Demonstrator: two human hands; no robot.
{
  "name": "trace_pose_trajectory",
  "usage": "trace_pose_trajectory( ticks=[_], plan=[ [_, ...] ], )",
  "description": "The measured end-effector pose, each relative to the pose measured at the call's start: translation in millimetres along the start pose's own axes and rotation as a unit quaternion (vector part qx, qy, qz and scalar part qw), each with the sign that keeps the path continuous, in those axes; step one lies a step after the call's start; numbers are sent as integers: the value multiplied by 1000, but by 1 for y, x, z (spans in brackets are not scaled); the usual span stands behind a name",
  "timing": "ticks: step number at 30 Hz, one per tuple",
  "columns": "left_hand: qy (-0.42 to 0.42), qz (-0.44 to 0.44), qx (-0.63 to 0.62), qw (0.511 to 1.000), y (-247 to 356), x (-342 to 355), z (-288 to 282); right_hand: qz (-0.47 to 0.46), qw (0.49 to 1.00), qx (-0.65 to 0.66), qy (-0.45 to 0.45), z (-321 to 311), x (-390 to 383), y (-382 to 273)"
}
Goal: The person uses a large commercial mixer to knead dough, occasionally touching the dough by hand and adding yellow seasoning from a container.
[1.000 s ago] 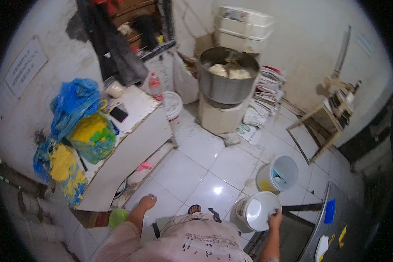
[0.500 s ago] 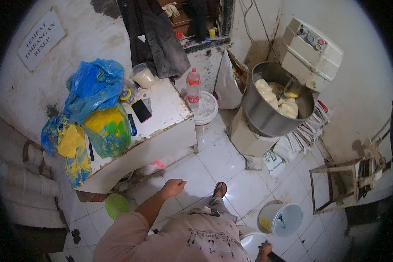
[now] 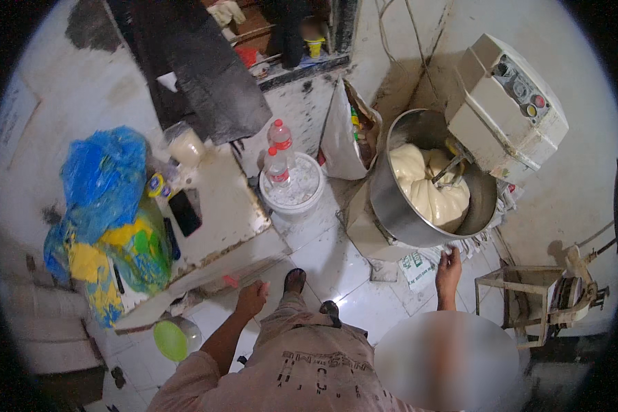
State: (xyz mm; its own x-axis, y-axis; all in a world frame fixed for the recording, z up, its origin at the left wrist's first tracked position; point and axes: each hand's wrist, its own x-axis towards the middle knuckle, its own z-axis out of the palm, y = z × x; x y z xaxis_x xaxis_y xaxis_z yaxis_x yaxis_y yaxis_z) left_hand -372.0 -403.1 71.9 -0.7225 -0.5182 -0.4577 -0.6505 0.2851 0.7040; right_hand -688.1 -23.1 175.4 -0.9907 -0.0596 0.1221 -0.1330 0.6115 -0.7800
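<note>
My left hand (image 3: 252, 300) hangs by my side, fingers curled in, near the front edge of the white worktable (image 3: 220, 226); nothing shows in it. My right hand (image 3: 448, 271) is raised just below the near rim of a steel mixer bowl (image 3: 408, 223). Its fingers are bent upward, with the thumb apart from them, and I see nothing held. Pale dough (image 3: 429, 192) lies in thick folds in the bowl around the metal mixing hook (image 3: 448, 168). The cream mixer head (image 3: 508, 110) stands over it. A blurred oval hides part of my right forearm.
On the worktable are blue plastic bags (image 3: 103, 172), a yellow-and-green bag (image 3: 141, 250) and a phone (image 3: 185, 211). Two bottles (image 3: 279, 165) stand on a white bucket (image 3: 292, 209). A white sack (image 3: 343, 147) leans by the wall. Flattened sacks (image 3: 419, 271) lie under the mixer; a metal frame (image 3: 515, 295) stands right.
I have moved nearer the mixer and turned. My right hand has risen from low by my side to just under the bowl. The dough has shifted around the hook.
</note>
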Motion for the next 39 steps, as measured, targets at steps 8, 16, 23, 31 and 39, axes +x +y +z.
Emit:
trace_pose_trajectory(
  ticks=[8, 16, 23, 31, 39],
  plan=[
    [-29, 259, -21, 965, 144, 97, -44, 138, 772, 603, -144, 49, 65, -151],
    [-53, 470, 24, 881, 292, 169, -46, 91, 598, 787, -126, 46, 86, -171],
    [-92, 488, 35, 867, 379, 195, 4, 94, 574, 812, -46, 10, 111, -128],
    [-6, 526, 52, 849, 488, 220, 29, 183, 903, 388, -12, -8, 142, -47],
    [186, 705, 21, 685, 690, 207, 40, -15, 994, 103, 34, -3, 149, -1]
  ],
)
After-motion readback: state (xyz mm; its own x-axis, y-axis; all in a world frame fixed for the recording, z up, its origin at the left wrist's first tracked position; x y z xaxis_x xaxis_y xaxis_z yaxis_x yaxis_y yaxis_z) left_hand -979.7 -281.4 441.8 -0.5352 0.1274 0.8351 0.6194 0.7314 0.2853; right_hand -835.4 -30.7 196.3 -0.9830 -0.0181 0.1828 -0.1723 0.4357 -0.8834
